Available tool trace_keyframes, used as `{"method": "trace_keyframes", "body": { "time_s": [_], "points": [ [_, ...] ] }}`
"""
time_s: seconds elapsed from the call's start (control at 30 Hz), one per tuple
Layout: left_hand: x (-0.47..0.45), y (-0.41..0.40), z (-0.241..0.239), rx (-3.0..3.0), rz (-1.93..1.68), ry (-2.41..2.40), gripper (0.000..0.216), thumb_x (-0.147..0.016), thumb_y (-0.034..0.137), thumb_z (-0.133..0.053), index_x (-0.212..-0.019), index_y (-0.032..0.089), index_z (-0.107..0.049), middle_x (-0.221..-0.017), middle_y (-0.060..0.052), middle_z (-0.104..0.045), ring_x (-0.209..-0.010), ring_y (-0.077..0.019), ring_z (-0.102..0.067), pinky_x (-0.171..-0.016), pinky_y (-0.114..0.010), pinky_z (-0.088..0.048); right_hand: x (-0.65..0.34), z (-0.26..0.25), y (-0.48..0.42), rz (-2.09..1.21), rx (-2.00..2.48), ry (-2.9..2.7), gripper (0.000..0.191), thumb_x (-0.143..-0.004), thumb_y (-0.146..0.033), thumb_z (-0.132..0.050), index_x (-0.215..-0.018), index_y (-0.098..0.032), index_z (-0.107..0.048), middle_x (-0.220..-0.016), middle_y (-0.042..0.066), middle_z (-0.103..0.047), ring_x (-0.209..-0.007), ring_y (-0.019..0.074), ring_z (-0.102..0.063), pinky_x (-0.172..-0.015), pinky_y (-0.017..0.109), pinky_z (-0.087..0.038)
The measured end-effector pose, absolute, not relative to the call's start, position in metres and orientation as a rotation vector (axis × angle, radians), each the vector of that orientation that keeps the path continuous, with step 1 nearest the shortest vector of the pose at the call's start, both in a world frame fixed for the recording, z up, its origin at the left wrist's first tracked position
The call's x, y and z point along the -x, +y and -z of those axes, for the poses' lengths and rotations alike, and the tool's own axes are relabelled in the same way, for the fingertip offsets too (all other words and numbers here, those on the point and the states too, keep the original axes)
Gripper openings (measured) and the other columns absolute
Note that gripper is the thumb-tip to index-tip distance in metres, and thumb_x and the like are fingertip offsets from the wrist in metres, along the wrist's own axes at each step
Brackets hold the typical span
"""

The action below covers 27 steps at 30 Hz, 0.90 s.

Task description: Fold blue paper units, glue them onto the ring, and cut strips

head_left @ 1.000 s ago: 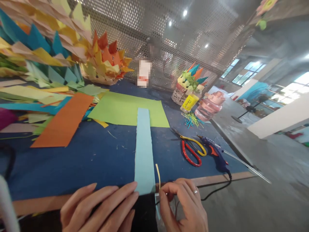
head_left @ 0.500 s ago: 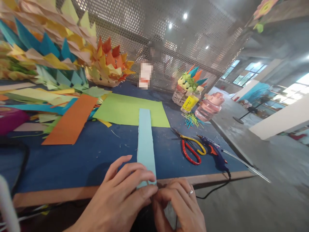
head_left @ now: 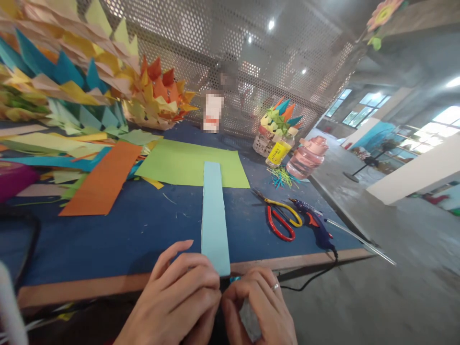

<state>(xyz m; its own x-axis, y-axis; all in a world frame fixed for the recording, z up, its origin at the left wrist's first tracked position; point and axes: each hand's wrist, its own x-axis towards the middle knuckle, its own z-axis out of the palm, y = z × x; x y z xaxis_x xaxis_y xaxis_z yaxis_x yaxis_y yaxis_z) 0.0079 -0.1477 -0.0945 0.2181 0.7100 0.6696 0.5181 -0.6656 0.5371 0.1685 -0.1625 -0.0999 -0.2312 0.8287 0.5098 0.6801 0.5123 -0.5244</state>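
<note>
A light blue paper strip (head_left: pixel 214 215) lies lengthwise toward me, its far end over a green paper sheet (head_left: pixel 172 160) and its near end at the table's front edge. My left hand (head_left: pixel 176 292) is closed at the strip's near left corner, fingers curled over it; the thumb is hidden. Just to the right, my right hand (head_left: pixel 260 302) is closed in a pinch and wears a ring. A small bright blue piece (head_left: pixel 235 279) shows above its fingertips; the rest of it is hidden. The two hands are slightly apart.
Scissors (head_left: pixel 282 220) and a glue gun (head_left: pixel 316 225) lie on the right. Behind them stand a yellow-labelled bottle (head_left: pixel 278 152) and a pink bottle (head_left: pixel 307 155). An orange strip (head_left: pixel 104 179), paper scraps and folded-paper pieces (head_left: pixel 161 91) fill the left. A perforated screen (head_left: pixel 244 43) rises behind.
My fingertips have drawn apart, and the near end of the light blue strip now shows more. A small bright blue piece has come into sight at my right fingers. The view has shifted slightly.
</note>
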Motion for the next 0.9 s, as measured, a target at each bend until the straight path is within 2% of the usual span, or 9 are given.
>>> {"method": "trace_keyframes", "body": {
  "time_s": [0.17,0.27,0.37,0.43,0.53,0.67,0.8,0.9],
  "points": [
    [-0.008,-0.152,0.095,-2.245,-1.444,1.165,0.023,-0.080,0.002,-0.051,-0.075,0.024,-0.056,-0.073,0.007,-0.063,-0.079,-0.0110,-0.058,-0.101,-0.036,-0.031,-0.178,0.109,-0.165,-0.331,1.261,-1.980,0.017,-0.083,-0.008,-0.052,-0.075,-0.022,-0.048,-0.066,-0.003,-0.053,-0.067,0.0144,-0.051,-0.062,0.026,-0.042],
    [-0.001,-0.149,0.097,-2.275,-1.370,1.143,0.018,-0.084,0.005,-0.051,-0.081,0.022,-0.055,-0.078,0.004,-0.063,-0.079,-0.0123,-0.057,-0.099,-0.038,-0.031,-0.203,0.117,-0.165,-0.156,1.401,-2.158,0.015,-0.084,-0.008,-0.051,-0.080,-0.023,-0.055,-0.072,0.001,-0.059,-0.075,0.0188,-0.057,-0.067,0.029,-0.046],
    [0.006,-0.145,0.100,-2.345,-1.300,1.013,0.018,-0.084,0.004,-0.053,-0.087,0.021,-0.056,-0.076,0.003,-0.062,-0.074,-0.0122,-0.056,-0.091,-0.035,-0.038,-0.225,0.119,-0.166,0.065,1.391,-2.341,0.032,-0.082,-0.009,-0.053,-0.111,-0.022,-0.058,-0.096,0.005,-0.066,-0.090,0.0236,-0.061,-0.073,0.032,-0.050],
    [0.007,-0.144,0.101,-2.367,-1.259,0.923,0.020,-0.084,0.003,-0.052,-0.089,0.021,-0.058,-0.073,0.003,-0.061,-0.072,-0.0121,-0.055,-0.083,-0.031,-0.043,-0.228,0.112,-0.169,0.021,1.341,-2.316,0.036,-0.084,-0.009,-0.052,-0.118,-0.022,-0.055,-0.099,0.006,-0.065,-0.087,0.0201,-0.063,-0.073,0.028,-0.051],
    [0.005,-0.144,0.098,-2.337,-1.231,0.905,0.023,-0.086,0.003,-0.048,-0.092,0.022,-0.059,-0.070,0.002,-0.061,-0.070,-0.0121,-0.055,-0.074,-0.026,-0.046,-0.215,0.094,-0.170,-0.186,1.308,-2.139,0.028,-0.087,-0.008,-0.050,-0.110,-0.024,-0.057,-0.091,0.004,-0.065,-0.080,0.0152,-0.063,-0.072,0.024,-0.051],
    [0.005,-0.141,0.089,-2.337,-1.141,0.913,0.023,-0.084,0.004,-0.050,-0.096,0.022,-0.059,-0.072,0.002,-0.063,-0.071,-0.0112,-0.057,-0.070,-0.021,-0.048,-0.194,0.073,-0.162,-0.416,1.198,-2.065,0.019,-0.087,-0.009,-0.052,-0.097,-0.024,-0.058,-0.086,0.001,-0.064,-0.079,0.0136,-0.064,-0.071,0.022,-0.050],
    [0.009,-0.136,0.085,-2.237,-1.170,1.026,0.020,-0.087,0.008,-0.047,-0.079,0.022,-0.058,-0.068,0.003,-0.060,-0.067,-0.0102,-0.056,-0.067,-0.020,-0.048,-0.191,0.064,-0.151,-0.509,1.113,-2.166,0.018,-0.087,-0.010,-0.052,-0.098,-0.023,-0.059,-0.090,0.003,-0.065,-0.083,0.0143,-0.063,-0.075,0.024,-0.051],
    [0.011,-0.135,0.086,-2.123,-1.185,1.106,0.021,-0.090,0.012,-0.047,-0.075,0.023,-0.058,-0.067,0.004,-0.058,-0.066,-0.0093,-0.056,-0.063,-0.018,-0.047,-0.194,0.064,-0.146,-0.512,1.103,-2.214,0.019,-0.087,-0.009,-0.053,-0.101,-0.022,-0.058,-0.092,0.003,-0.065,-0.084,0.0137,-0.062,-0.075,0.024,-0.051]
  ]
}}
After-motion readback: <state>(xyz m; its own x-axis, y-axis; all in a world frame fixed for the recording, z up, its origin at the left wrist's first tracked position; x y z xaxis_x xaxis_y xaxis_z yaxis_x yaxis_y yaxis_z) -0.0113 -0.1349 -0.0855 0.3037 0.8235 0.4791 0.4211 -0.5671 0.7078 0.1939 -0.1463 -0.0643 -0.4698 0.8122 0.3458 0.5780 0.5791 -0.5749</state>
